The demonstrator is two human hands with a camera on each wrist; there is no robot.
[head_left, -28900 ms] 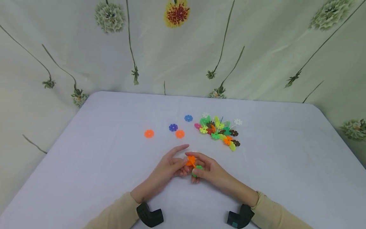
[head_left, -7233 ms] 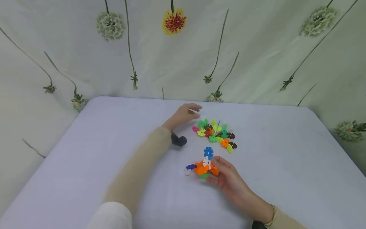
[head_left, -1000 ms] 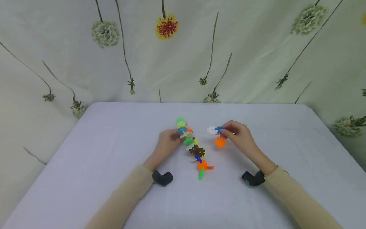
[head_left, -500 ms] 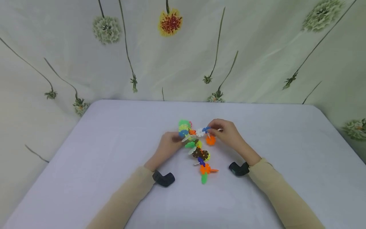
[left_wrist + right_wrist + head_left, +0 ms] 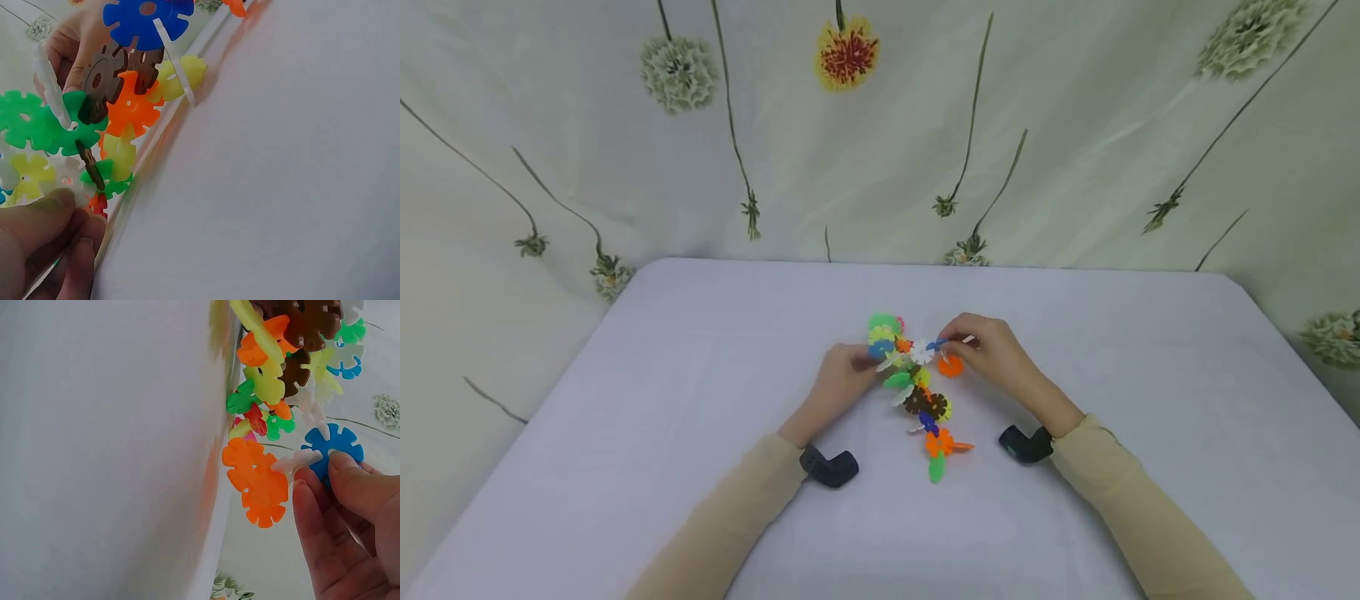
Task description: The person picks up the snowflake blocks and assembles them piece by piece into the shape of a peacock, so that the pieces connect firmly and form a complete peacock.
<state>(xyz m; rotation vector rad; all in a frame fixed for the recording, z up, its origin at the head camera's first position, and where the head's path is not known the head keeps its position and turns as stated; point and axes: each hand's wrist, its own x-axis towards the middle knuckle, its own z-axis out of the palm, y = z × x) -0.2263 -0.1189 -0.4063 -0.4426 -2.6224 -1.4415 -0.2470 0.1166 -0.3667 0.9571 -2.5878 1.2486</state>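
Note:
My left hand (image 5: 838,382) pinches a white disc (image 5: 67,175) in a long chain of interlocking flower-shaped plastic discs (image 5: 917,400). The chain runs from green and yellow discs at its far end, through brown ones, to orange and green discs at the near end. On its right side, my right hand (image 5: 994,350) pinches a blue disc (image 5: 340,439) of a smaller cluster between thumb and fingers. White and orange discs (image 5: 255,474) belong to that cluster. Its white disc (image 5: 921,352) meets the chain's upper part; whether the slots are engaged, I cannot tell.
A white-covered table (image 5: 700,333) extends around both hands, with a flower-print cloth (image 5: 775,133) hanging behind its far edge. Black wrist devices (image 5: 829,468) sit below both hands.
Loose discs and a separate pile seen earlier are now joined in the chain and cluster. Over the last second the right hand has brought its cluster leftward against the chain; the left hand barely moved.

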